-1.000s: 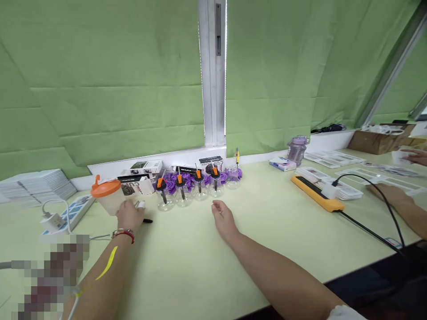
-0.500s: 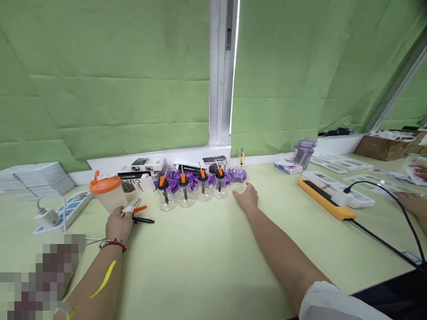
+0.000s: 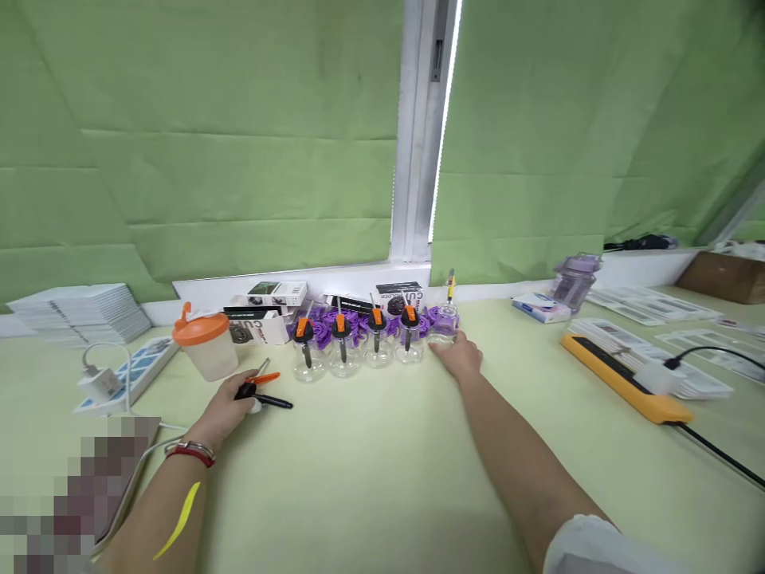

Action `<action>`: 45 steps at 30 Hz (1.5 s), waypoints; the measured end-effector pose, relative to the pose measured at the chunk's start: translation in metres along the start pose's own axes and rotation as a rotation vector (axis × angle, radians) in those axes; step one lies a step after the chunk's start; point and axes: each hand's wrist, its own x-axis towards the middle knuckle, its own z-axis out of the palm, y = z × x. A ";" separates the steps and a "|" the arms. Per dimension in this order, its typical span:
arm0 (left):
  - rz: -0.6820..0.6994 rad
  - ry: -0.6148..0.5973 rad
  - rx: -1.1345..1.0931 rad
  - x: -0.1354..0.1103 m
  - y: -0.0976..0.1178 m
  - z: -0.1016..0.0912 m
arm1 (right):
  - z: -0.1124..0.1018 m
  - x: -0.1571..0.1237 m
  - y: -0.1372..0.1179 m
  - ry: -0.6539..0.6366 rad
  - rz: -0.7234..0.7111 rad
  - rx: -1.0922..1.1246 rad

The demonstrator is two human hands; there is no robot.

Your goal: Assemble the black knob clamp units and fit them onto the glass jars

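Note:
My left hand (image 3: 224, 410) grips a black and orange spout lid (image 3: 276, 401) with a thin metal tube, held low over the table beside the lidded cup. My right hand (image 3: 459, 356) has its thumb and fingers around the lower part of a clear glass jar (image 3: 443, 320) without a lid, at the right end of a row. Left of it stand several clear glass jars (image 3: 378, 347) with black lids, orange spouts and thin upright tubes. Purple crinkled material (image 3: 326, 327) lies behind the row.
A plastic cup with an orange lid (image 3: 206, 331) stands at left, near a white power strip (image 3: 135, 373). Small cartons (image 3: 260, 325) lie behind the jars. At right are an orange power strip (image 3: 625, 379), a purple bottle (image 3: 577, 281) and a flat box (image 3: 541, 308).
The whole view has shifted, so things sit farther right. My left hand has turned, showing more of the black part of the lid. My right hand has closed in around the jar.

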 end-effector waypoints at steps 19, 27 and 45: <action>0.011 -0.271 0.184 -0.042 0.017 -0.009 | -0.031 -0.087 0.020 0.012 -0.106 0.606; 0.085 -0.485 -0.317 -0.075 0.059 0.010 | -0.038 -0.123 -0.003 -0.123 -0.270 0.903; 0.125 -0.318 -0.506 -0.091 0.078 0.070 | -0.039 -0.145 -0.030 -0.410 0.003 1.253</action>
